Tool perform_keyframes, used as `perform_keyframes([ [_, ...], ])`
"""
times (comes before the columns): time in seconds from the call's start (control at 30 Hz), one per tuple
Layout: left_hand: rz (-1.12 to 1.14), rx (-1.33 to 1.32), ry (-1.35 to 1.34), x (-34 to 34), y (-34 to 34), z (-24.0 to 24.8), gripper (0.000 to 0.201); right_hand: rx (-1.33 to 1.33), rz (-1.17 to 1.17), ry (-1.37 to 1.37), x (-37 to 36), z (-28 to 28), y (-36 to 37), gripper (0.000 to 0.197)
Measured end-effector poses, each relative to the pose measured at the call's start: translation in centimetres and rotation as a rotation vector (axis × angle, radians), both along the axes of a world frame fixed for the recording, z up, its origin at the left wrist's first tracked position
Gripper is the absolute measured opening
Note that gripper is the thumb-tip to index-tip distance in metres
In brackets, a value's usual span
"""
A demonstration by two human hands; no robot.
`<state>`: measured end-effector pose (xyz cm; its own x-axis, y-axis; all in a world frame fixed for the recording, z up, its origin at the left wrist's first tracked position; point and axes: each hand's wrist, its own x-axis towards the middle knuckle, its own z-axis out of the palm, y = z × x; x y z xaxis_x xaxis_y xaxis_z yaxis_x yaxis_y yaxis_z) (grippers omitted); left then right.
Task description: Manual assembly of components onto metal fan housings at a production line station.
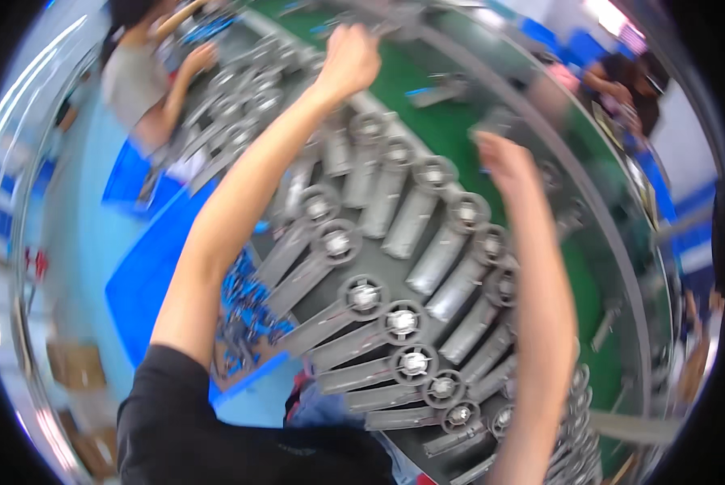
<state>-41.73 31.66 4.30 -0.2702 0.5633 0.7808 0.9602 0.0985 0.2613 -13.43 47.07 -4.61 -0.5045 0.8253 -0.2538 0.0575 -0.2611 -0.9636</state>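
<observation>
My left hand (353,61) is stretched far forward over the edge of the green conveyor belt, its fingers closed. What it holds, if anything, is hidden and blurred. Farther right, my right hand (504,158) reaches over the belt with its fingers pinched together. A blurred greyish shape (500,121) shows at its fingertips, too smeared to name. Between my arms, rows of grey parts, each with a round spoked ring and a long flat body, lie on the workbench; one ring-headed part (364,297) sits in the nearer row and another (433,174) in the farther row.
The green belt (451,129) runs from the far left to the near right, carrying a few scattered parts. A blue bin (156,275) with small blue pieces (253,299) stands below my left arm. A co-worker (140,81) works at the far left; other people are beyond the belt.
</observation>
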Motion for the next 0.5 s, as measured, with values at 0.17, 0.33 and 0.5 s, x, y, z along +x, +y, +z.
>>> perform_keyframes([
  [0.17,0.116,0.195,-0.123,-1.1,-23.0,5.9,0.029,0.104,0.268,-0.207,8.2,11.2,-9.5,0.017],
  [0.33,0.495,0.164,-0.21,-2.2,-42.4,-4.2,0.033,0.32,-0.081,-0.37,23.2,16.4,-22.7,0.051],
  [0.5,0.946,-0.255,-0.521,4.9,-63.4,-23.5,0.031,0.474,0.159,-0.464,25.5,16.4,-34.2,0.031],
])
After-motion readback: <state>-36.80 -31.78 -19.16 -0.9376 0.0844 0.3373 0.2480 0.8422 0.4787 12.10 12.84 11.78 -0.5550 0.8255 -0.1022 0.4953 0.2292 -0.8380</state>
